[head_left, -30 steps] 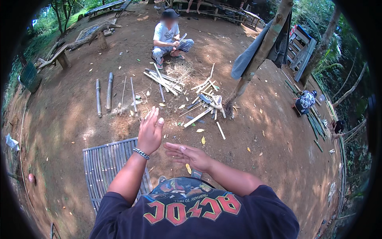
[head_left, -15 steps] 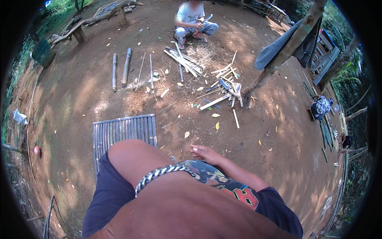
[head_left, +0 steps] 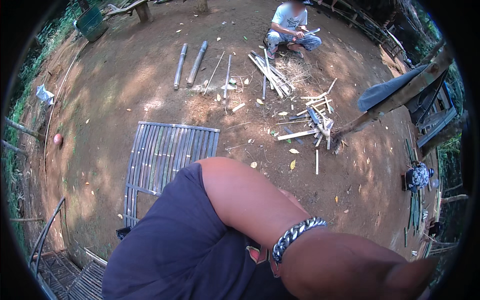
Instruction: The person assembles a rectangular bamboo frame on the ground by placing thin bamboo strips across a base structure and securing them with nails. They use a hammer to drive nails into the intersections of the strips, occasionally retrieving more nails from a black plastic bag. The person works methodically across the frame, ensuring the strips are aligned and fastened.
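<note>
My left arm bends across the lower middle, with a chunky silver chain bracelet [head_left: 298, 237] on the wrist. My left hand [head_left: 357, 270] is very near the camera and blurred at the lower right; its fingers cannot be made out. Behind that forearm shows a sliver of skin that looks like my right hand [head_left: 294, 199]; its fingers are hidden. Beyond my left elbow a panel of dark bamboo slats [head_left: 167, 152] lies on the ground, partly covered by my dark sleeve [head_left: 170, 245]. Neither hand is seen touching it.
A person [head_left: 291, 27] squats at the far side, holding a flat, light-coloured piece. Before them lie pale split strips [head_left: 270, 75] and a heap of offcuts [head_left: 317, 120] beside a leaning post [head_left: 370, 117]. Bamboo poles [head_left: 197, 63] lie left of these. Another person [head_left: 419, 176] is far right.
The view has shifted, so the ground things stand farther right. My left forearm has swung rightward across the middle. My right hand, visible before, is now mostly hidden behind it.
</note>
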Action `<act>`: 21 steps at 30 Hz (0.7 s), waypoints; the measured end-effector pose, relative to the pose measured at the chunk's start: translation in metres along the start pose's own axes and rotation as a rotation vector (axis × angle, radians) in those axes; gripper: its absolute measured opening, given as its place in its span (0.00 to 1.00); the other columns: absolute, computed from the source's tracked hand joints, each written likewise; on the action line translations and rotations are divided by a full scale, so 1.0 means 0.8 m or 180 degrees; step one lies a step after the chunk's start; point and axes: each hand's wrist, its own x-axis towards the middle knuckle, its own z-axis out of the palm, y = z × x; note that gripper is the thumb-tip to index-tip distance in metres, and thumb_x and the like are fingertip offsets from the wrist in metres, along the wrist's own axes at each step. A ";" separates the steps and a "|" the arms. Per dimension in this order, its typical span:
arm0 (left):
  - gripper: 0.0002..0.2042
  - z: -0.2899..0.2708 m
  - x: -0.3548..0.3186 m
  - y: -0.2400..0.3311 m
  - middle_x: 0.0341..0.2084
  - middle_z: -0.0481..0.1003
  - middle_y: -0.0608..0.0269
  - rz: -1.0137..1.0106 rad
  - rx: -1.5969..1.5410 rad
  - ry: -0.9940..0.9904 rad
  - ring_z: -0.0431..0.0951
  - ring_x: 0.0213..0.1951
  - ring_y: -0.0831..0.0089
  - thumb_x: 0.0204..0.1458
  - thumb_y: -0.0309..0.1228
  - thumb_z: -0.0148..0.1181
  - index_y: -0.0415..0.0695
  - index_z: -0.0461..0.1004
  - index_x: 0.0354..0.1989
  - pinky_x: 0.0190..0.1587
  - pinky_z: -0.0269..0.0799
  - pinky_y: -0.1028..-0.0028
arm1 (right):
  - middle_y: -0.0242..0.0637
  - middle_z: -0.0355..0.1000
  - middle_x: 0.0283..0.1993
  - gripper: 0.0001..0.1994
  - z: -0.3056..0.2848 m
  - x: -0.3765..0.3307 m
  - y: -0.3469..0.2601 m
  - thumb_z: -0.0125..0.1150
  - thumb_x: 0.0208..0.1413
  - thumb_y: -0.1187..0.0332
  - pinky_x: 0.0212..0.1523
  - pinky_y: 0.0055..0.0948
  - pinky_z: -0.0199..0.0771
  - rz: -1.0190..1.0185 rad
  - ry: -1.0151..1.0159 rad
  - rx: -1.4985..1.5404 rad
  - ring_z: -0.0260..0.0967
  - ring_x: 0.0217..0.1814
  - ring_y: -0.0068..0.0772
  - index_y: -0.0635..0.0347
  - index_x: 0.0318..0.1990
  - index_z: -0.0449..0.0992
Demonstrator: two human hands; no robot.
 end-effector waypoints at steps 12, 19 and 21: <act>0.37 -0.098 -0.453 -0.023 0.57 0.74 0.40 -0.3724 0.3535 0.3860 0.74 0.61 0.48 0.63 0.61 0.46 0.34 0.75 0.57 0.62 0.70 0.57 | 0.53 0.69 0.68 0.35 -0.087 0.011 0.054 0.54 0.65 0.43 0.71 0.40 0.62 0.0139 0.0953 -0.2521 0.63 0.73 0.51 0.62 0.69 0.67; 0.36 0.255 -0.885 -0.047 0.61 0.72 0.40 -0.8108 0.1431 0.3186 0.71 0.65 0.48 0.62 0.60 0.49 0.35 0.77 0.57 0.67 0.65 0.58 | 0.55 0.69 0.68 0.31 -0.221 -0.039 0.181 0.56 0.64 0.47 0.69 0.40 0.65 0.1387 0.1594 -0.2141 0.66 0.71 0.53 0.60 0.66 0.71; 0.35 0.332 -0.924 -0.054 0.63 0.71 0.45 -0.8237 0.1145 0.3690 0.71 0.63 0.44 0.64 0.61 0.44 0.42 0.74 0.62 0.66 0.65 0.54 | 0.55 0.69 0.67 0.31 -0.239 -0.038 0.204 0.57 0.64 0.48 0.68 0.39 0.66 0.1223 0.1280 -0.2897 0.66 0.70 0.55 0.61 0.66 0.71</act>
